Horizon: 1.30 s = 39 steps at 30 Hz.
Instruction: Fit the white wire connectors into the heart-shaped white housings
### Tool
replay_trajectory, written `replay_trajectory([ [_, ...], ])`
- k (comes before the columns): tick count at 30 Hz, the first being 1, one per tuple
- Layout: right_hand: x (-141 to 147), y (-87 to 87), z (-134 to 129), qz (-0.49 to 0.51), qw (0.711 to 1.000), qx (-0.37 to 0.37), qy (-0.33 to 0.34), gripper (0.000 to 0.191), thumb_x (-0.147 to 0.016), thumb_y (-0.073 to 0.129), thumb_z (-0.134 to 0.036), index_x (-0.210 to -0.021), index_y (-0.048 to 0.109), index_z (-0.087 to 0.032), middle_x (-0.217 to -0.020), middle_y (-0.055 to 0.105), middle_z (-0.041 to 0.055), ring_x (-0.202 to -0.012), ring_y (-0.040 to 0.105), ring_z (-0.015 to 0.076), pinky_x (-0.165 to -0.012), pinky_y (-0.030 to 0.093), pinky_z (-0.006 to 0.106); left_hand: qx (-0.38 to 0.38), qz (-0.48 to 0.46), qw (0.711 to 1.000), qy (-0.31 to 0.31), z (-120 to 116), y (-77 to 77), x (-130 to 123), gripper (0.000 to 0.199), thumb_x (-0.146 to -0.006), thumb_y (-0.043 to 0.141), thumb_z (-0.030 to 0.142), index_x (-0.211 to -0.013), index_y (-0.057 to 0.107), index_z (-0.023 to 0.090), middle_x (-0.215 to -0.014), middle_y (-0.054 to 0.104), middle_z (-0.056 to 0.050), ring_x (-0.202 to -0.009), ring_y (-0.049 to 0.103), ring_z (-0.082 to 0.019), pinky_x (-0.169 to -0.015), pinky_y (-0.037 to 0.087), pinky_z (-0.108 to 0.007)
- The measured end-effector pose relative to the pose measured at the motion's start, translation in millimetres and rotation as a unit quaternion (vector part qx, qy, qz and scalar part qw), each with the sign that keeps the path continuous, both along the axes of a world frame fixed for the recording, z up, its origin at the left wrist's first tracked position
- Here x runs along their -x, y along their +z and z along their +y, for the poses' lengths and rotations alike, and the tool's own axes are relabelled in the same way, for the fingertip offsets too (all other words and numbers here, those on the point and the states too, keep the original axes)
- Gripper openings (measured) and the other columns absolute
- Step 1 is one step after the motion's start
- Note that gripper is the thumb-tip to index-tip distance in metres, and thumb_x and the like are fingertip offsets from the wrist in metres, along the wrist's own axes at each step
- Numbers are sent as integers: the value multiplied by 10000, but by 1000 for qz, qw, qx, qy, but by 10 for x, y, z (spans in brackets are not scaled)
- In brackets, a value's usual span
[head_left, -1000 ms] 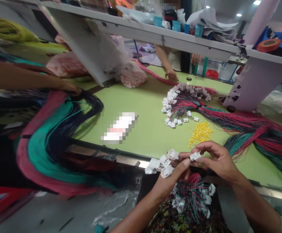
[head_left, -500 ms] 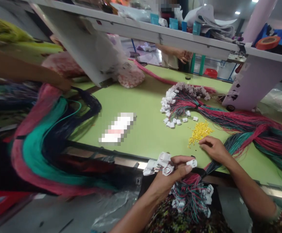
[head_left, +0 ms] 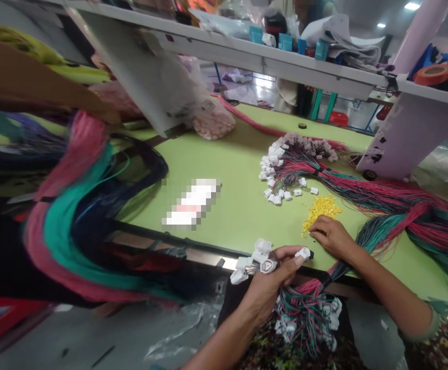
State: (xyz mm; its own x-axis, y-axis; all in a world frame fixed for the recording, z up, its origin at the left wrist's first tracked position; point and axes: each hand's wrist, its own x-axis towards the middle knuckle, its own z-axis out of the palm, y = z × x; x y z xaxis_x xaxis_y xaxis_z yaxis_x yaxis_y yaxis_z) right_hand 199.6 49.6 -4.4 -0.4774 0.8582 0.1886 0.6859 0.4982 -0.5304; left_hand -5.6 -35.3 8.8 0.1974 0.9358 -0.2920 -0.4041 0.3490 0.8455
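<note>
My left hand is closed on wired white connectors. One white connector is pinched between thumb and finger, and several more stick out behind the knuckles. Their red, green and dark wires run down to a bundle hanging over my lap at the table edge. My right hand rests at the near side of a heap of small yellow pieces, fingertips together and pointing down at the table. Whether a piece is between those fingertips is too small to make out.
A tied harness bundle with white connectors lies across the green table. At left, another person's arm holds a thick hank of pink and green wires. A shelf spans the back; a bag of parts sits beneath it.
My right hand has shifted slightly left along the near edge of the yellow heap. My left hand keeps its hold on the connectors. The other person's arm and wire hank have moved a little.
</note>
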Motion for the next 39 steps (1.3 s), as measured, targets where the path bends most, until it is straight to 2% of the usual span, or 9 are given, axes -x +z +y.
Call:
replay_trajectory([
  [5, 32, -14, -23, 14, 1000, -17, -16, 149, -899, 627, -93, -841, 741, -169, -845, 683, 66, -822, 634, 206, -779, 484, 336, 2, -6, 1000, 25, 5, -5, -14, 250, -691, 868, 358, -876, 799, 206, -586, 597, 20, -478, 337, -77, -474, 246, -255],
  [11, 74, 251, -364, 99, 994, -28, -31, 108, -931, 605, -148, -920, 706, -185, -862, 681, 41, -778, 639, 163, -704, 512, 276, 18, -30, 998, 52, 23, -11, -49, 335, -666, 896, 386, -903, 781, 180, -639, 621, 23, -471, 304, -48, -460, 177, -234],
  [15, 137, 341, -609, 118, 988, -104, -9, 122, -945, 598, -146, -960, 709, -194, -879, 667, 57, -824, 638, 187, -739, 513, 309, 25, -24, 997, 64, 35, 8, -72, 373, -652, 906, 424, -888, 765, 173, -556, 538, 65, -445, 300, -32, -445, 163, -209],
  [18, 188, 326, -684, 144, 980, -136, -21, 149, -946, 596, -124, -989, 719, -196, -889, 662, 64, -821, 635, 188, -736, 518, 312, 19, -21, 998, 55, 25, 9, -78, 371, -653, 907, 429, -887, 774, 174, -543, 526, 66, -442, 323, -29, -442, 182, -199],
  [21, 241, 332, -725, 217, 967, -119, -52, 137, -938, 620, -122, -975, 725, -203, -865, 658, 47, -797, 637, 170, -710, 521, 282, 6, -30, 998, 49, -1, -12, -80, 317, -668, 903, 391, -896, 793, 201, -581, 572, 49, -465, 387, -37, -454, 252, -186],
  [24, 292, 381, -800, 271, 956, -71, -82, 109, -943, 634, -148, -940, 726, -205, -854, 663, 35, -785, 641, 158, -691, 518, 262, -38, -32, 996, 73, -26, -37, -79, 238, -665, 899, 304, -879, 814, 244, -699, 660, 14, -586, 532, -81, -539, 406, -199],
  [27, 323, 433, -890, 289, 953, -37, -85, 107, -949, 632, -158, -944, 729, -204, -852, 664, 31, -774, 640, 152, -658, 513, 248, -105, -5, 991, 84, -33, -57, -67, 190, -673, 871, 212, -847, 825, 273, -888, 726, -16, -799, 643, -149, -717, 526, -262],
  [30, 326, 459, -945, 289, 953, -54, -79, 128, -939, 639, -138, -969, 743, -206, -857, 664, 33, -764, 639, 147, -633, 515, 236, -147, 23, 985, 83, -27, -95, -51, 211, -697, 840, 167, -864, 829, 298, -951, 744, -24, -910, 676, -187, -835, 557, -315],
  [39, 314, 473, -951, 271, 955, -111, -54, 210, -922, 634, -81, -1025, 762, -212, -874, 664, 43, -792, 659, 152, -696, 548, 248, -275, 128, 949, 91, -30, -202, -13, 244, -787, 793, 167, -988, 798, 305, -1001, 758, -56, -994, 696, -231, -925, 576, -409],
])
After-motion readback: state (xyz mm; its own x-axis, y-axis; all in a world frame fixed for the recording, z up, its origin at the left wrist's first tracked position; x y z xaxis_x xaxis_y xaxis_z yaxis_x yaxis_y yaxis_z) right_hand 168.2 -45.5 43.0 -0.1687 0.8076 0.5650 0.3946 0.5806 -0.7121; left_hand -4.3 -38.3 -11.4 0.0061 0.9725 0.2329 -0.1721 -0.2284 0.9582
